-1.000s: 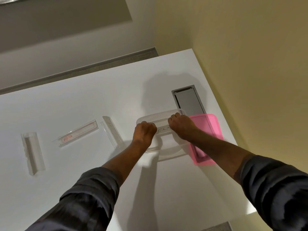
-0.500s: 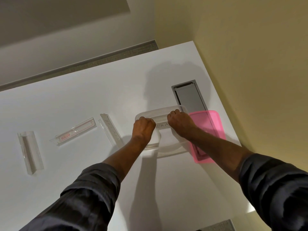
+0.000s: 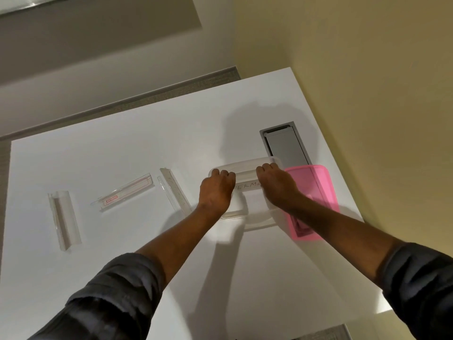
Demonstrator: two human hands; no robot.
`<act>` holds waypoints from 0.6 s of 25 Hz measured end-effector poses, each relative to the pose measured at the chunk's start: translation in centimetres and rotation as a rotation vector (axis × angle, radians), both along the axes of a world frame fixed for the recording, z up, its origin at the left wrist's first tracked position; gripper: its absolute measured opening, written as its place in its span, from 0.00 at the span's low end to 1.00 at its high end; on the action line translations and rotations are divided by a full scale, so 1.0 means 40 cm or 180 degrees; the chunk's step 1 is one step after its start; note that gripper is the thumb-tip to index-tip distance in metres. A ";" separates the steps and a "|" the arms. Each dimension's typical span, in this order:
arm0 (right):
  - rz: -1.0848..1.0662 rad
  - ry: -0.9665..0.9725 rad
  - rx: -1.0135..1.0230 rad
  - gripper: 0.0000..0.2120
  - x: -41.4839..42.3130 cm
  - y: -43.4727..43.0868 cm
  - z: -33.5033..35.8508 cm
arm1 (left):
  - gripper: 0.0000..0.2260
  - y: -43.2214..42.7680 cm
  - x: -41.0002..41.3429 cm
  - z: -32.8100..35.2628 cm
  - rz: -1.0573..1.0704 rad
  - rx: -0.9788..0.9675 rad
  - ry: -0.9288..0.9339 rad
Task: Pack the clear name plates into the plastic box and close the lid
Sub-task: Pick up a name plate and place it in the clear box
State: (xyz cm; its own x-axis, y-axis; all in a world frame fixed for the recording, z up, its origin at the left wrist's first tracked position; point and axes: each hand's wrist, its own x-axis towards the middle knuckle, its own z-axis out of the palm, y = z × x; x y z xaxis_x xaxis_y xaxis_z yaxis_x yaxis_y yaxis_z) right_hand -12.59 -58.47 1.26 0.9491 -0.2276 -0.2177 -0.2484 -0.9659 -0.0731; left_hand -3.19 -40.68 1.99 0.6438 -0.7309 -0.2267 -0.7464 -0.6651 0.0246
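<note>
Both hands pinch one clear name plate [image 3: 246,186] by its ends, over the plastic box [image 3: 245,168].

Left hand [image 3: 217,190] and right hand [image 3: 277,186] close their fingers on the plate, apparently lowering it in, though the contact is partly hidden. Light, stiff, slick acrylic: best held by the ends, since the faces smudge and scratch. Just right of the right hand lies the pink lid [image 3: 316,192]; left of the left hand, three more plates [image 3: 175,190] [image 3: 125,193] [image 3: 64,219] lie on the white table [image 3: 122,148].

three name plates [image 3: 127,191] left of box [image 3: 245,168], lid [image 3: 316,182] right
</note>
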 end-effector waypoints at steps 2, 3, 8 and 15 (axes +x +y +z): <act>-0.0229 -0.0203 0.0248 0.11 0.000 0.020 0.023 | 0.07 0.035 0.006 0.032 0.0279 -0.0396 0.0048; -0.0319 -0.0302 0.0376 0.12 0.001 0.034 0.035 | 0.08 0.057 0.008 0.048 0.0476 -0.0598 0.0096; -0.0583 -0.0821 0.1120 0.19 0.030 0.162 0.091 | 0.13 0.189 0.019 0.083 0.1765 -0.1560 0.0386; -0.0598 -0.0964 0.1809 0.21 0.060 0.382 0.115 | 0.18 0.344 0.034 0.020 0.3691 -0.1969 0.1660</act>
